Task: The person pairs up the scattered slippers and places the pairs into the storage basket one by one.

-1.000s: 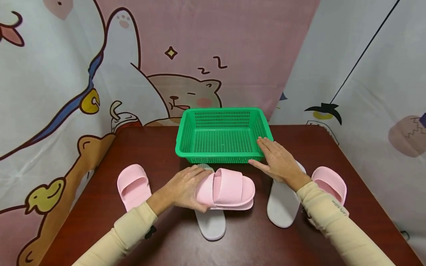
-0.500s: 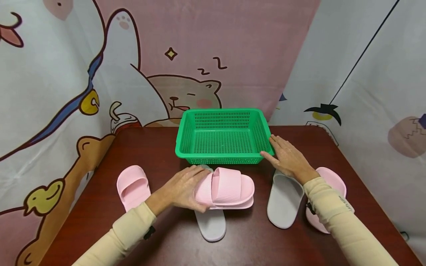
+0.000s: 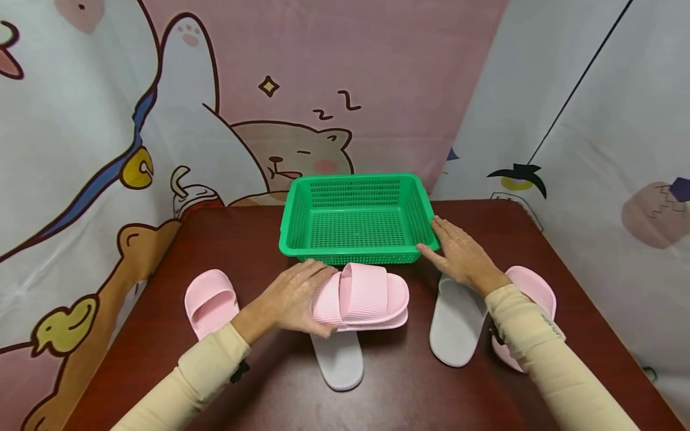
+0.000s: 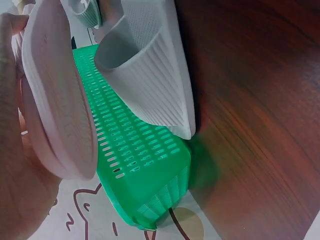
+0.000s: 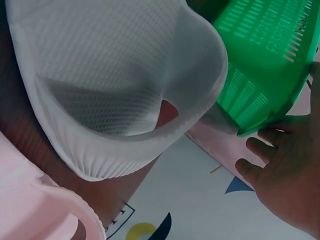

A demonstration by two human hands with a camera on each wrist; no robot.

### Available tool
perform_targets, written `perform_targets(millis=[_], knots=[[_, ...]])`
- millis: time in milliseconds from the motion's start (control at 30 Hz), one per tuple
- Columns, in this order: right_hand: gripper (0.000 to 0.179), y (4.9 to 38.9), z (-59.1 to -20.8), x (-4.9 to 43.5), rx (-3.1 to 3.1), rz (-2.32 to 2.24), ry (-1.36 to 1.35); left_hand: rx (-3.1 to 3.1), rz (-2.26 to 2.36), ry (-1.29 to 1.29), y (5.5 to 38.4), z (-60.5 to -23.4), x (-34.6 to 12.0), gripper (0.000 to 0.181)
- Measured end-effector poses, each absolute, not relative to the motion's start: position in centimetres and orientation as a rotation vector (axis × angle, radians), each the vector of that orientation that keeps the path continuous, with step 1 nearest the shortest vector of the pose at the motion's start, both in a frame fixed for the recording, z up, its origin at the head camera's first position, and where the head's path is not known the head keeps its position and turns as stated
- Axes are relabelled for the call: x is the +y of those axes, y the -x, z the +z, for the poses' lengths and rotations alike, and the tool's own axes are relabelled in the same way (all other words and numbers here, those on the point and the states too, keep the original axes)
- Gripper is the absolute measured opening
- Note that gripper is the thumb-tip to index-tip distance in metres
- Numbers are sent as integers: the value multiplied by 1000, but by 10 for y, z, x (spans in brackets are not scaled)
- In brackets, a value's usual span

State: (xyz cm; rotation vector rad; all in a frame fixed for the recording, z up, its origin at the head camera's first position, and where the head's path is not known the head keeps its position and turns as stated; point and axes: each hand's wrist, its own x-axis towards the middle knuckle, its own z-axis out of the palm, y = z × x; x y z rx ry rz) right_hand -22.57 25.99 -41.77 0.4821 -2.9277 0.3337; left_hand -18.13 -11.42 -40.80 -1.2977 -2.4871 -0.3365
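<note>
In the head view, my left hand [image 3: 298,299] grips a pair of pink slippers [image 3: 366,293], laid together sole to sole or stacked, by their left end. The pair is above a grey-white slipper [image 3: 341,362] lying on the table. In the left wrist view the pink slippers [image 4: 62,100] show side-on, in front of the green basket [image 4: 127,145]. My right hand [image 3: 458,254] rests its fingers against the right front corner of the green basket [image 3: 288,230], thumb on the near rim. In the right wrist view its fingers [image 5: 272,135] are extended at the basket's edge.
A second grey-white slipper [image 3: 457,326] lies under my right wrist. One pink slipper [image 3: 212,305] lies at the left and another pink slipper [image 3: 536,290] at the right, partly behind the sleeve. Printed cloth walls surround the brown table [image 3: 399,389].
My right hand has shifted from over the basket's right side to its outer corner. The left hand has raised the pink pair slightly towards the basket. The head view has turned a little.
</note>
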Motion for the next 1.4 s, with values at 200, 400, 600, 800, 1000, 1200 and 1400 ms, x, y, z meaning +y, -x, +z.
perform_targets(millis=[200,400,600,800,1000,1200,1400], knots=[[85,226,-416,258,-2926,320,-463,-2465,-258,1285,184,-404,-113,96],[86,225,-413,257,-2943,287,-450,-2462,-270,1299,189,-398,-112,97],[86,226,-413,256,-2944,267,-453,-2445,-277,1306,194,-392,-113,98],[87,224,-410,254,-2966,244,-448,-2432,-300,1308,203,-383,-112,96],[88,225,-406,255,-2969,228,-456,-2442,-342,1304,218,-371,-108,92],[88,225,-404,254,-2981,235,-453,-2447,-366,1290,232,-365,-106,90],[86,225,-402,254,-2969,233,-464,-2441,-395,1273,245,-363,-103,90]])
